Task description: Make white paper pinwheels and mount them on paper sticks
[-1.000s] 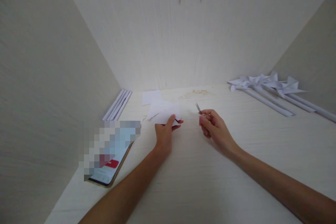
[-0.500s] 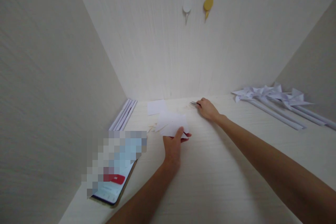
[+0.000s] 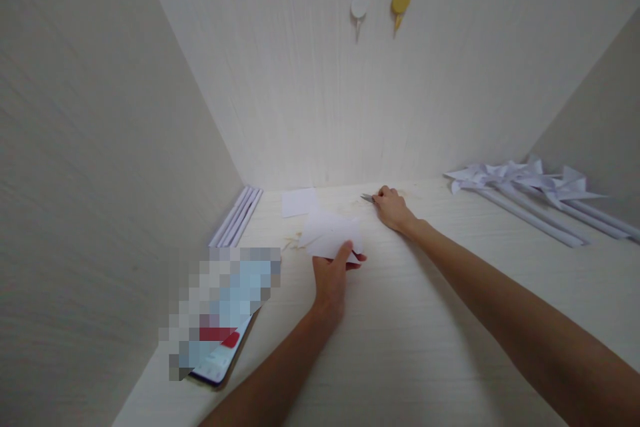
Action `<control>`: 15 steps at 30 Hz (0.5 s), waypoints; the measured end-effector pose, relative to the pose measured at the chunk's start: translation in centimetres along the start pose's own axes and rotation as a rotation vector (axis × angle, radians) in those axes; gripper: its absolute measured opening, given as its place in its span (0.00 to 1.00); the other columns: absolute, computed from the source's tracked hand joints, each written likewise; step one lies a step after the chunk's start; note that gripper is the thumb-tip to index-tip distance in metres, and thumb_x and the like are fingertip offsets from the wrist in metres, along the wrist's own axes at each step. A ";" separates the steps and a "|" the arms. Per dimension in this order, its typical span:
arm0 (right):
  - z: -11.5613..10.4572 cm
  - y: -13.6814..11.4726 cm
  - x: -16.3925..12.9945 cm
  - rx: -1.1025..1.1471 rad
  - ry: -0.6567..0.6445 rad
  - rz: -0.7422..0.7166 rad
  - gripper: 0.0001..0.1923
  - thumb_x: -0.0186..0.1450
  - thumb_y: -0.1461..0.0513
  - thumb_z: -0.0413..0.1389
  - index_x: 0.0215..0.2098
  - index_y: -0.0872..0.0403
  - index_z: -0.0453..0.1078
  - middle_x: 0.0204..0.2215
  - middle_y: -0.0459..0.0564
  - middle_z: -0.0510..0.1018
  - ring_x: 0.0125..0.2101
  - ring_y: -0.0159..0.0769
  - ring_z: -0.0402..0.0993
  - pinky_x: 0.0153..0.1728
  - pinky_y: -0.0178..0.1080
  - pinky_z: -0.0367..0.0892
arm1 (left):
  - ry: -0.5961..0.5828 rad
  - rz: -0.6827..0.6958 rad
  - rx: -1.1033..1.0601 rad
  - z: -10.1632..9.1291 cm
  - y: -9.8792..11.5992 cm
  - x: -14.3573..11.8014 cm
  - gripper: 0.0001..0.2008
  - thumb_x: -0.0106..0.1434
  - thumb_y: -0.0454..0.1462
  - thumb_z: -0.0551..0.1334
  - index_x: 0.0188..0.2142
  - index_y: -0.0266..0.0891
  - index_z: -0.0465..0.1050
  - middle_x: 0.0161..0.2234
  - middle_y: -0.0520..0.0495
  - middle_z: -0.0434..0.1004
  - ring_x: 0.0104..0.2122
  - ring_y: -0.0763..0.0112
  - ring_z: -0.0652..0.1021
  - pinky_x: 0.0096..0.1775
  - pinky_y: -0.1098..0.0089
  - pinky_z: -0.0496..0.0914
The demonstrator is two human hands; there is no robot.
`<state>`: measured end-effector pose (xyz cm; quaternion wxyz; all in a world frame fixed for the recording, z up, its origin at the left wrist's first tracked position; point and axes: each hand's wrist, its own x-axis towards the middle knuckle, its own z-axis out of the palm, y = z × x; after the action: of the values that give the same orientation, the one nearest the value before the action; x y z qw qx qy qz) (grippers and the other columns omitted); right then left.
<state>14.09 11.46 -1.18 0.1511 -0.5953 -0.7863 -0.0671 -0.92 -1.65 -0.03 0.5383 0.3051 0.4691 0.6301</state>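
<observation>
The left hand (image 3: 333, 273) pinches white paper (image 3: 327, 232); the right hand (image 3: 393, 208) grips scissors (image 3: 367, 198) below 2 hooks (image 3: 401, 0).

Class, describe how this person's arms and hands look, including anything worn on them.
The left arm and right arm are bare as far as they show, with no sleeves in view, and taper towards the wrists. The left hand and right hand wear no gloves. No watch or bracelet shows; rings cannot be made out.
</observation>
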 end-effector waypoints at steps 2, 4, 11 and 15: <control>-0.5 -0.3 -0.2 -0.009 0.014 0.001 0.18 0.61 0.69 0.40 0.44 0.58 0.66 0.41 0.62 0.67 0.40 0.46 0.61 0.35 0.44 0.58 | -0.001 0.006 0.014 0.0 0.0 0.0 0.06 0.46 0.36 0.61 0.24 0.34 0.68 0.19 0.52 0.72 0.18 0.73 0.74 0.20 0.75 0.65; -1.1 -0.8 -0.4 0.007 0.046 -0.004 0.19 0.60 0.70 0.41 0.48 0.58 0.62 0.44 0.62 0.65 0.42 0.47 0.59 0.38 0.46 0.56 | -0.008 0.018 0.022 0.0 0.1 0.0 0.06 0.46 0.36 0.61 0.24 0.34 0.68 0.18 0.53 0.72 0.18 0.74 0.73 0.20 0.76 0.65; -3.4 -4.5 -4.7 1.096 0.232 0.391 0.09 0.58 0.62 0.47 0.36 0.56 0.61 0.33 0.52 0.67 0.30 0.34 0.65 0.31 0.38 0.61 | -0.002 0.052 0.027 0.0 -0.3 -0.4 0.11 0.44 0.37 0.64 0.29 0.35 0.70 0.24 0.51 0.74 0.21 0.76 0.73 0.19 0.78 0.64; -4.5 -6.0 -9.8 1.708 -0.086 0.492 0.12 0.53 0.54 0.53 0.27 0.54 0.61 0.23 0.42 0.66 0.21 0.27 0.63 0.24 0.32 0.57 | -0.065 0.050 0.055 -0.1 -0.5 -1.0 0.11 0.42 0.36 0.65 0.28 0.36 0.71 0.25 0.51 0.74 0.22 0.76 0.72 0.19 0.77 0.64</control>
<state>11.43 -0.49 0.46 0.5240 -0.4337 -0.4229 0.5987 -0.56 -2.66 -0.37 0.5287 0.3519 0.4609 0.6199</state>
